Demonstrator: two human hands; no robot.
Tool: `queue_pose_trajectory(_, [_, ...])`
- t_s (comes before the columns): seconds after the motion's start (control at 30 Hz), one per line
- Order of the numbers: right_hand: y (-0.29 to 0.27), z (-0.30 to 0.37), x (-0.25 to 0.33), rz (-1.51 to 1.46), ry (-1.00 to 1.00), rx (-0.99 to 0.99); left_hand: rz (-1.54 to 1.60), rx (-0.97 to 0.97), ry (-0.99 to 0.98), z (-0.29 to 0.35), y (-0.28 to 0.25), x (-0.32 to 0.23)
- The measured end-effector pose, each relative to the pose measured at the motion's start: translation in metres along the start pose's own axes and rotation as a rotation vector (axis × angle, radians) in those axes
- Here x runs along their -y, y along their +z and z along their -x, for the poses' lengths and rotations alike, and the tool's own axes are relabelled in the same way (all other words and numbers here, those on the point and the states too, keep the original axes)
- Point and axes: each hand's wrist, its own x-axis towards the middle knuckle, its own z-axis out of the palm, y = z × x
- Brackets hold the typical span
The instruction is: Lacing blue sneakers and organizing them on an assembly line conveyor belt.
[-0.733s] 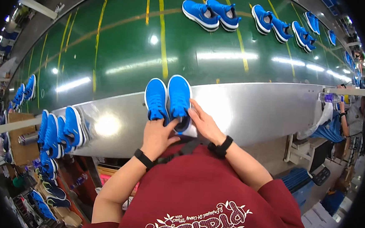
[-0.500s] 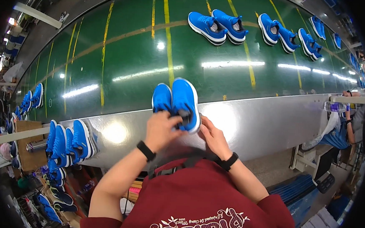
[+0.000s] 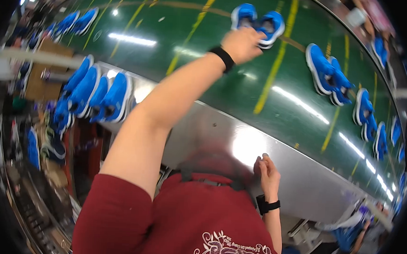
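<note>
Stretched far out over the green belt, my left hand [image 3: 242, 46] is closed on the heel ends of a pair of blue sneakers with white soles. The left sneaker [image 3: 244, 12] and the right sneaker [image 3: 272, 25] sit side by side, toes pointing away from me. My fingers hide part of both heels. My right hand [image 3: 269, 176] is by the steel ledge, holding nothing, its fingers loosely bent and a little apart. Each wrist wears a black band.
A steel ledge [image 3: 212, 141] borders the green belt [image 3: 224, 88], which has yellow lines. Other blue sneakers [image 3: 323, 69] stand along it to the right. At the left, several sneakers [image 3: 84, 89] cluster near a pale rail [image 3: 40, 57]. People are at the right side.
My left hand has carried the sneakers from the near ledge out onto the belt. The right hand has come off them and drawn back. My view has turned.
</note>
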Motion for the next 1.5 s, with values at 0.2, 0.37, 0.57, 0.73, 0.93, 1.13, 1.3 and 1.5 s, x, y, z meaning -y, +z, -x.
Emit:
queue_pose_trajectory(0.2, [0.019,-0.013,0.009,0.321,-0.239,0.114,0.244,0.137,-0.193,0.207,-0.02,-0.043])
queue_pose_trajectory(0.37, [0.036,-0.007,0.019,0.386,-0.295,0.148,-0.297,-0.223,-0.623,0.352,-0.085,-0.01])
queue_pose_trajectory(0.57, [0.067,0.006,0.036,0.446,-0.356,0.223,-0.677,-0.046,-0.873,0.445,-0.168,0.06])
queue_pose_trajectory(0.73, [0.081,0.016,0.04,0.396,-0.408,0.325,-0.492,0.27,-1.029,0.426,-0.196,0.093])
queue_pose_trajectory(0.93, [0.072,0.026,0.034,0.388,-0.395,0.25,-0.397,0.145,-0.856,0.402,-0.173,0.069])
queue_pose_trajectory(1.13, [0.052,0.026,0.047,0.341,-0.386,0.213,-0.159,0.021,-0.493,0.355,-0.093,-0.029])
queue_pose_trajectory(1.3, [0.044,0.027,0.045,0.293,-0.496,0.023,0.084,0.122,-0.198,0.304,-0.034,-0.138])
queue_pose_trajectory(1.5, [0.019,0.034,0.013,0.257,-0.359,-0.034,0.368,0.367,0.08,0.268,-0.001,-0.189])
